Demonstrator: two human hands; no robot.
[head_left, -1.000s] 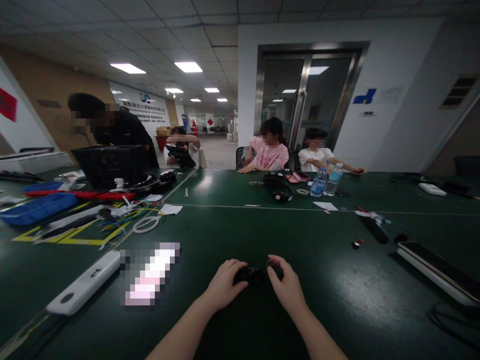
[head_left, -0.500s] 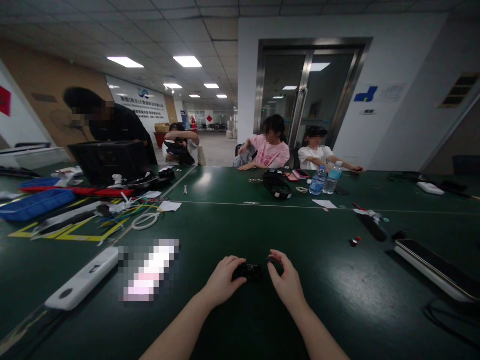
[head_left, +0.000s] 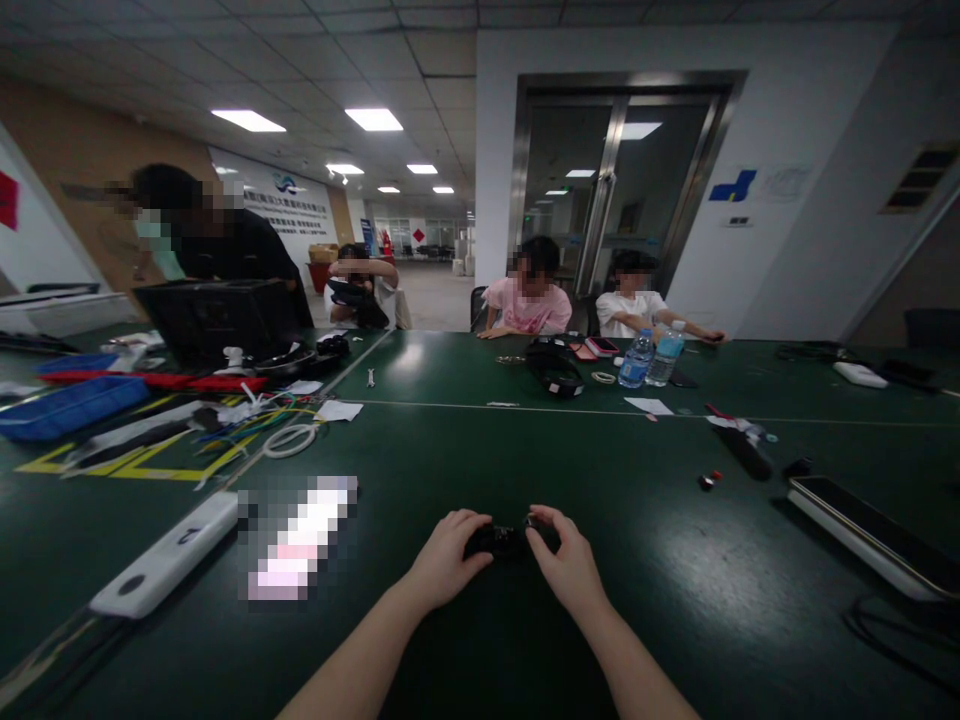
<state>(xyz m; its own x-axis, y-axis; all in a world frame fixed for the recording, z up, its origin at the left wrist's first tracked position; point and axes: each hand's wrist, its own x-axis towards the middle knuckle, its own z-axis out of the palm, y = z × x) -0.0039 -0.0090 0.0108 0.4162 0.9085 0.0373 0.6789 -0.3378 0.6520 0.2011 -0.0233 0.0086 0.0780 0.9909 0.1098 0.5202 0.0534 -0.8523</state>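
In the head view, a small black block-like object (head_left: 505, 541) with faint light markings lies low over the green table in front of me. My left hand (head_left: 450, 555) is closed around its left end, thumb on the near side and fingers on the far side. My right hand (head_left: 566, 560) is at its right end, thumb and fingers curled in a pinch. Something tiny and dark shows at the right fingertips, too small to name. The fingers hide both ends of the black object.
On the left lie a white power strip (head_left: 169, 555), a blurred phone-like slab (head_left: 304, 540), coiled white cable (head_left: 290, 441) and blue trays (head_left: 75, 408). To the right are a phone on a white block (head_left: 870, 535) and a small red-black part (head_left: 707, 482). Water bottles (head_left: 637, 358) and several people are across the table.
My right hand has moved slightly left, closing the gap to the black object. My left hand stays in place. Across the table, the person in pink has shifted and lowered their head.
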